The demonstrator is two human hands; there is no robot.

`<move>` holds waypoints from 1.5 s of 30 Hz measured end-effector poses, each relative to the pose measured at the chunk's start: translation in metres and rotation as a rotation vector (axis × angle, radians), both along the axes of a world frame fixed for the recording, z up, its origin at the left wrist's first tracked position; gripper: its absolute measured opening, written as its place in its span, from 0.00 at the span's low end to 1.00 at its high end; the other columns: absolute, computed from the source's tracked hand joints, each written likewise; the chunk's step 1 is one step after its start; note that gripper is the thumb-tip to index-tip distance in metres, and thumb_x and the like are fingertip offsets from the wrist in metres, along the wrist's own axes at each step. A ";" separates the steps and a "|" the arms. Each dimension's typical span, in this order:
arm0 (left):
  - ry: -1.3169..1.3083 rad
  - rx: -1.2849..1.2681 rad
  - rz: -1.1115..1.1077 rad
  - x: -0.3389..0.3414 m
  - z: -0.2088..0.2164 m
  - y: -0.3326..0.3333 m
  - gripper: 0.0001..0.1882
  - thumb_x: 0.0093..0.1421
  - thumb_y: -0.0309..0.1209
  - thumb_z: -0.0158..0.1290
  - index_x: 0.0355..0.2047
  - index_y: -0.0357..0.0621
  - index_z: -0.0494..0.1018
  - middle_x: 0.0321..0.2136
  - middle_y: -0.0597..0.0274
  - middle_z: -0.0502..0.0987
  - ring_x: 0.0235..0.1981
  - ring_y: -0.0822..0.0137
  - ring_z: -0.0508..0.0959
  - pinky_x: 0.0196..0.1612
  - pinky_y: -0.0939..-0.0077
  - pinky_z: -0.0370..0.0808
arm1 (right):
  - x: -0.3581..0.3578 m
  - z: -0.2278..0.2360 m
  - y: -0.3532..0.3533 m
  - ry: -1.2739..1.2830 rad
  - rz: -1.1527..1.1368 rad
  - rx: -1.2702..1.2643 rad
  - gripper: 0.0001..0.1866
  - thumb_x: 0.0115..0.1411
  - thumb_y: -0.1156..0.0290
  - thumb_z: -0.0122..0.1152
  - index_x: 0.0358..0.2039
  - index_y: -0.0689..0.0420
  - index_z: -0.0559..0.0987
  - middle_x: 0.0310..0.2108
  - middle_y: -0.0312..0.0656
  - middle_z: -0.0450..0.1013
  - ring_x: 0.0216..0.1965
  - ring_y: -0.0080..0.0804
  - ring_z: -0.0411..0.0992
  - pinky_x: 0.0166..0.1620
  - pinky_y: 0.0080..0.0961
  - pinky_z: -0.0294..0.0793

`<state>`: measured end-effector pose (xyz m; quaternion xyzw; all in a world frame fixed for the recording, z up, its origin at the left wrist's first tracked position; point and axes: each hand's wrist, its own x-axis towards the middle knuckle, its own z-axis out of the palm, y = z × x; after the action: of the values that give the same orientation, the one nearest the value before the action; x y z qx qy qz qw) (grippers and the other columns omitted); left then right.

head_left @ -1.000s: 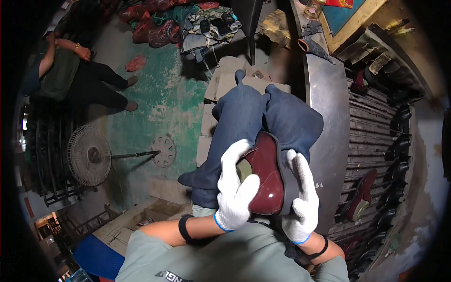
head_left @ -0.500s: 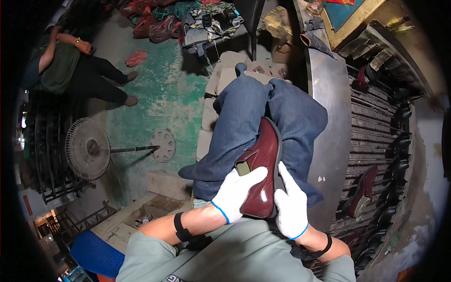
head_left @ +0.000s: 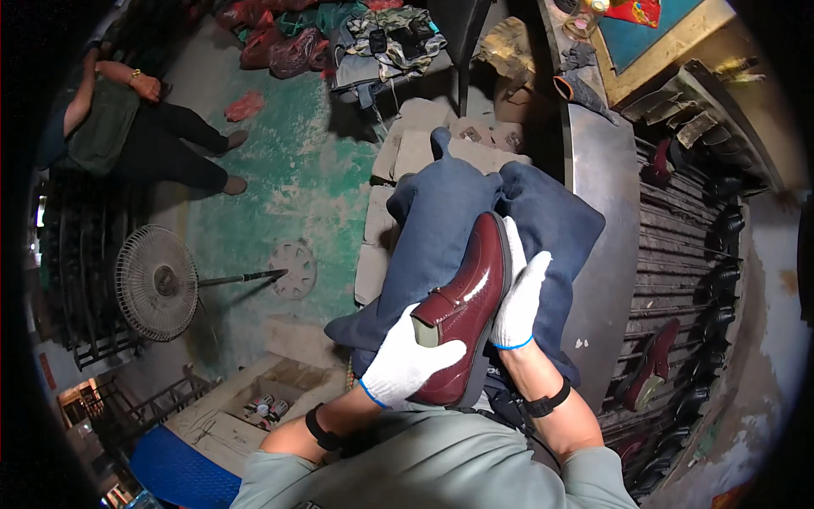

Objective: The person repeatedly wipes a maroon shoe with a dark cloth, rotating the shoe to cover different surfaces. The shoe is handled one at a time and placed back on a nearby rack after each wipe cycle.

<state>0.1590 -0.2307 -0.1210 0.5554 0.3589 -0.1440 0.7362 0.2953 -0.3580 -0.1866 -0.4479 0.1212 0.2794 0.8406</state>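
Note:
A glossy burgundy loafer (head_left: pixel 471 293) with perforated trim and a dark sole lies tilted over my lap, toe pointing away from me. My left hand (head_left: pixel 409 360), in a white glove with a blue cuff edge, grips it near the heel, thumb across the side below the pale-lined opening. Along the right side of the sole rests my right hand (head_left: pixel 523 297), gloved the same way, its fingers stretched out toward the toe and thumb apart. Part of the right fingers is hidden behind the shoe.
To my right, a metal ledge (head_left: pixel 598 229) borders a rack of rods (head_left: pixel 670 254) holding another burgundy shoe (head_left: pixel 653 365) and several dark ones. At left stand a fan (head_left: pixel 158 284) and a person (head_left: pixel 144 136). Clothing (head_left: pixel 390 42) and red bags (head_left: pixel 297 55) lie ahead.
My right hand has slid forward along the sole from the heel toward the toe. The shoe has rolled slightly, showing more of its upper, while my left hand keeps its grip.

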 end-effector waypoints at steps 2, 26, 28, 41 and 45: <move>0.020 0.005 0.018 -0.001 0.001 -0.002 0.43 0.58 0.30 0.76 0.69 0.36 0.67 0.58 0.55 0.81 0.57 0.63 0.82 0.63 0.63 0.81 | -0.005 -0.009 -0.001 -0.088 -0.005 -0.083 0.44 0.85 0.37 0.30 0.84 0.60 0.57 0.83 0.48 0.57 0.82 0.43 0.58 0.83 0.39 0.52; -0.679 0.611 -0.413 0.028 0.052 -0.063 0.47 0.62 0.26 0.65 0.79 0.27 0.58 0.73 0.28 0.69 0.70 0.35 0.77 0.72 0.53 0.75 | -0.002 0.068 -0.080 0.079 0.125 -0.080 0.69 0.55 0.83 0.78 0.87 0.52 0.40 0.65 0.49 0.73 0.56 0.37 0.81 0.60 0.41 0.85; -0.716 0.562 -0.460 0.037 0.054 -0.047 0.36 0.64 0.24 0.62 0.73 0.30 0.70 0.70 0.33 0.75 0.70 0.36 0.78 0.72 0.54 0.76 | -0.006 0.029 -0.103 0.027 0.142 0.033 0.46 0.59 0.75 0.71 0.78 0.60 0.66 0.57 0.52 0.82 0.51 0.40 0.86 0.54 0.36 0.89; -0.710 0.231 0.018 0.105 -0.053 -0.014 0.41 0.85 0.57 0.34 0.81 0.35 0.59 0.81 0.49 0.60 0.80 0.55 0.63 0.81 0.57 0.59 | -0.018 0.013 -0.115 0.493 0.207 0.655 0.46 0.60 0.57 0.66 0.76 0.66 0.67 0.67 0.65 0.75 0.61 0.63 0.81 0.67 0.59 0.83; -0.649 -0.086 0.031 0.125 -0.072 -0.026 0.52 0.80 0.70 0.25 0.86 0.40 0.46 0.85 0.53 0.52 0.83 0.55 0.55 0.85 0.59 0.47 | -0.022 0.005 -0.120 0.553 0.227 0.652 0.46 0.60 0.59 0.67 0.75 0.68 0.67 0.66 0.65 0.76 0.60 0.62 0.82 0.66 0.57 0.83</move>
<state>0.2845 -0.2572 -0.1930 0.5353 0.1074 0.0367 0.8370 0.2728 -0.4781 -0.1811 -0.0783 0.1970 0.5031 0.8378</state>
